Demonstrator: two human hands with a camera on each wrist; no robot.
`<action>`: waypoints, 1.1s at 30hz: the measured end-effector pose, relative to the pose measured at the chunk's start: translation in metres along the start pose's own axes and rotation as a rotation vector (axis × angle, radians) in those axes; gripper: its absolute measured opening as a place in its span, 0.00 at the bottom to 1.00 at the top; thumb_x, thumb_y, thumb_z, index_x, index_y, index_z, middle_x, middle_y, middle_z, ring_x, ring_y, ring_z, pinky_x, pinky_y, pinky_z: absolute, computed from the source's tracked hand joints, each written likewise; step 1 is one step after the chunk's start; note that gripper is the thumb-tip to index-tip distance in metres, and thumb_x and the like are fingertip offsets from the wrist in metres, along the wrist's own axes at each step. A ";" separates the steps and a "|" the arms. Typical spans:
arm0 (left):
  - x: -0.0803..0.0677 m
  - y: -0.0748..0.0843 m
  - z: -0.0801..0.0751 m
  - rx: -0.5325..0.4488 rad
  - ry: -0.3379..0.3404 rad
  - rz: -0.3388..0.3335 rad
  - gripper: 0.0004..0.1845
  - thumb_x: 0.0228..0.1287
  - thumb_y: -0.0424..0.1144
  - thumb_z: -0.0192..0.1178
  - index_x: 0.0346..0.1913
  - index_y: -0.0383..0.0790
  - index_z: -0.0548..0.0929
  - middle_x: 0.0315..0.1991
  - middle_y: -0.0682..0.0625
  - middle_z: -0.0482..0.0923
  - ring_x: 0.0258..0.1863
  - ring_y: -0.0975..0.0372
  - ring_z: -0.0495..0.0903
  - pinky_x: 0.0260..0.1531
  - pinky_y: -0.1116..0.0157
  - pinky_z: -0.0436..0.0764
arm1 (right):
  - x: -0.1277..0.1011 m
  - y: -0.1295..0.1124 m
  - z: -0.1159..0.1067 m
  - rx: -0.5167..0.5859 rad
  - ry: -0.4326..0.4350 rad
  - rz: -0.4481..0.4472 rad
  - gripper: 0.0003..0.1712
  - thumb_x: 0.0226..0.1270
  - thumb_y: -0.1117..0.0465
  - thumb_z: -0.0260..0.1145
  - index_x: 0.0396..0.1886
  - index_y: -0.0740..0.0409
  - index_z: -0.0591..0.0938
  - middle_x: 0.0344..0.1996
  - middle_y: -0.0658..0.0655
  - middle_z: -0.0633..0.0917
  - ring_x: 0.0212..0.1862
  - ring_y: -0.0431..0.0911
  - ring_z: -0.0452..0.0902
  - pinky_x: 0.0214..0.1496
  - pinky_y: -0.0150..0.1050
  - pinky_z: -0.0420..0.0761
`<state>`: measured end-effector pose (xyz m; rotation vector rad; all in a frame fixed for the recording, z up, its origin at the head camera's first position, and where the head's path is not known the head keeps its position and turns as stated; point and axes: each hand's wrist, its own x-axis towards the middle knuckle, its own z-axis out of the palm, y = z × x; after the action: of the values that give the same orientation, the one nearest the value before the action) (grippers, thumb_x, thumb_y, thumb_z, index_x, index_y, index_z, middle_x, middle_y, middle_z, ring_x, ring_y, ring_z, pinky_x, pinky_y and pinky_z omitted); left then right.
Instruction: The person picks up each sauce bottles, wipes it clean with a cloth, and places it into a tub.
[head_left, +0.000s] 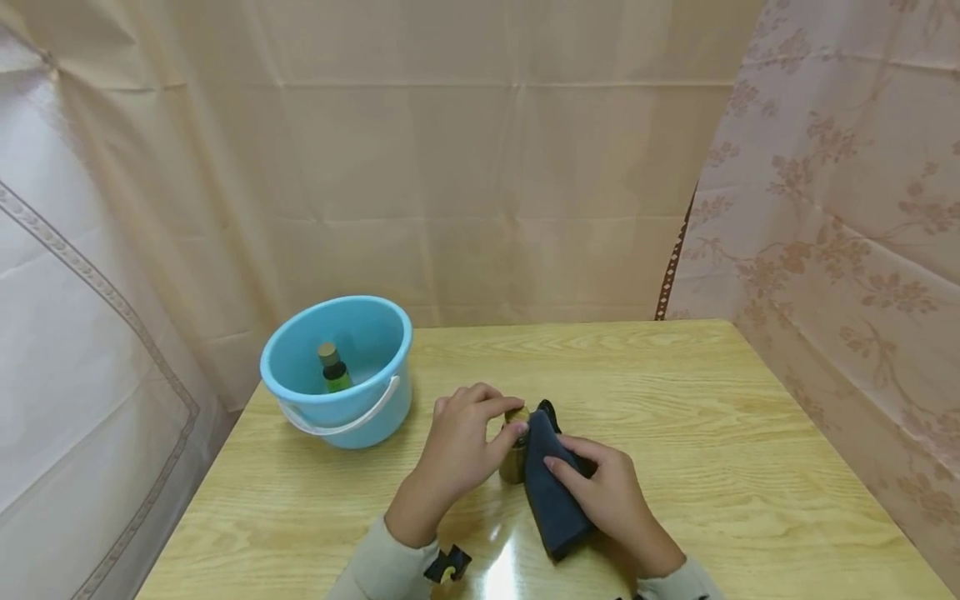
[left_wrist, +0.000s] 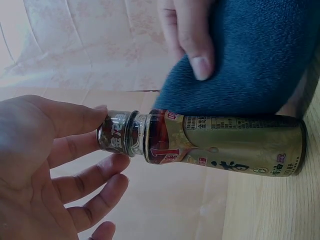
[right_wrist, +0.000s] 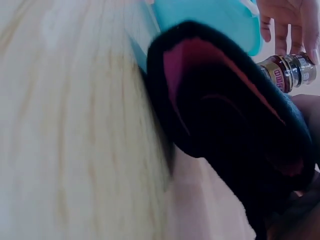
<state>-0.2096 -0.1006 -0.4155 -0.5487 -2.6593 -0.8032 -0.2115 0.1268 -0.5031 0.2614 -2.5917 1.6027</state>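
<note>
A small glass sesame oil bottle [left_wrist: 230, 145] with a gold label stands upright on the table. My left hand [head_left: 461, 446] pinches its cap between thumb and forefinger, and the other fingers are spread beside the neck. In my right hand [head_left: 611, 492] is a dark blue fuzzy cloth [head_left: 555, 500], gripped between thumb and fingers against the bottle's right side. The cloth is folded over, and its fold shows a dark hollow with pinkish edges in the right wrist view. From the head view, cloth and left hand partly cover the bottle.
A light blue bucket [head_left: 386, 412] with a white handle [head_left: 360, 423] stands on the table's left. Inside it is a dark bottle [head_left: 335, 375] with a gold cap and green label. Curtains [head_left: 480, 183] hang behind the wood-grain table [head_left: 735, 467] and at both sides.
</note>
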 end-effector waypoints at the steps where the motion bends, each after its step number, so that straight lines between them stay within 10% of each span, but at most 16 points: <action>1: 0.000 -0.001 0.001 0.000 0.001 0.002 0.15 0.70 0.53 0.67 0.56 0.57 0.90 0.48 0.59 0.83 0.47 0.61 0.79 0.45 0.57 0.65 | 0.000 0.000 0.000 0.013 0.014 -0.027 0.19 0.64 0.50 0.78 0.55 0.42 0.90 0.52 0.49 0.90 0.50 0.40 0.87 0.45 0.32 0.85; 17: 0.000 -0.001 0.002 0.008 -0.001 -0.001 0.16 0.71 0.54 0.66 0.57 0.58 0.89 0.49 0.59 0.83 0.47 0.62 0.78 0.46 0.57 0.65 | -0.004 -0.008 -0.003 0.224 0.141 -0.395 0.20 0.65 0.69 0.74 0.57 0.57 0.88 0.51 0.59 0.90 0.49 0.43 0.88 0.38 0.38 0.88; 33: 0.000 -0.003 0.003 0.004 0.001 0.004 0.16 0.71 0.54 0.66 0.57 0.57 0.89 0.48 0.59 0.83 0.46 0.61 0.78 0.46 0.56 0.65 | -0.003 -0.008 -0.002 0.245 0.044 -0.209 0.18 0.67 0.60 0.75 0.56 0.50 0.89 0.50 0.55 0.90 0.44 0.43 0.90 0.35 0.40 0.88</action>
<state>-0.2118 -0.1006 -0.4192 -0.5521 -2.6576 -0.7971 -0.2070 0.1254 -0.4953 0.4895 -2.2476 1.8211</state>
